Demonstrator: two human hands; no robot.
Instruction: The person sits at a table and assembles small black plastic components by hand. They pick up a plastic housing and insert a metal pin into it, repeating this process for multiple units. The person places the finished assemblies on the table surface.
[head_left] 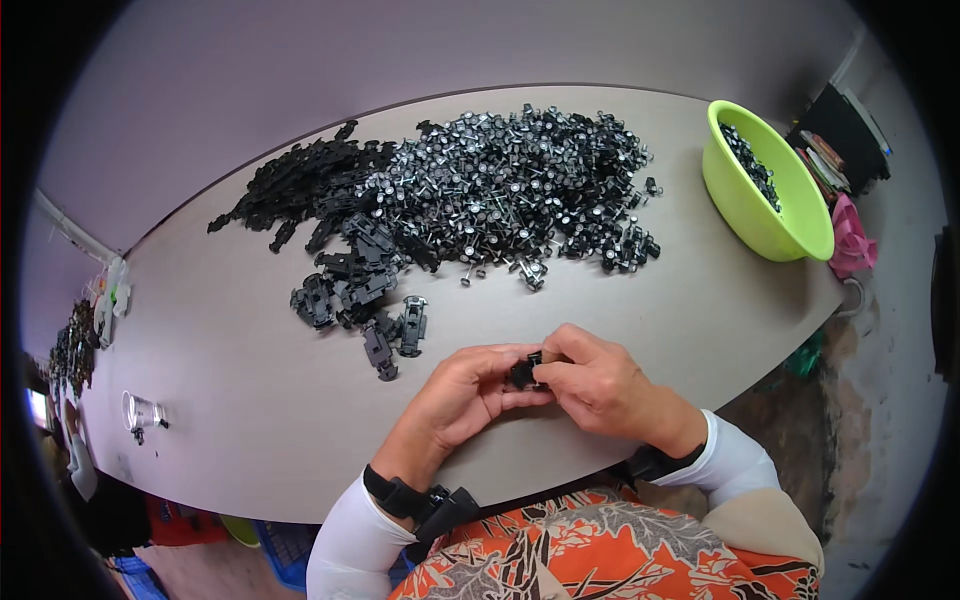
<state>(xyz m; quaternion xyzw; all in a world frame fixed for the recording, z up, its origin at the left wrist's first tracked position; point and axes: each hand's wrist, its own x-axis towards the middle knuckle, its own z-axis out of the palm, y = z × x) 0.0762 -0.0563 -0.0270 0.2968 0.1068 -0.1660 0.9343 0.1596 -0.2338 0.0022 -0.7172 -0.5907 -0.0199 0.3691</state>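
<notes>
Close to the table's front edge, a small black plastic toy car chassis [522,374] is held between my two hands. The fingers of my left hand [468,395] curl round it from the left, thumb on top. My right hand [607,388] is closed, its thumb and forefinger pressed on the chassis's right end, and they cover part of it. Whether a wheel piece is also in those fingers is hidden. Beyond my hands lie loose dark chassis [368,268], two of them nearest me. Behind these spreads a large heap of wheels on metal axles [510,190].
More black chassis [300,180] are piled at the far left. A lime-green basin [795,222] with wheel pieces stands at the right edge. A clear cup [146,411] is at the left. Another person's arm [80,455] shows beside a further pile [75,345].
</notes>
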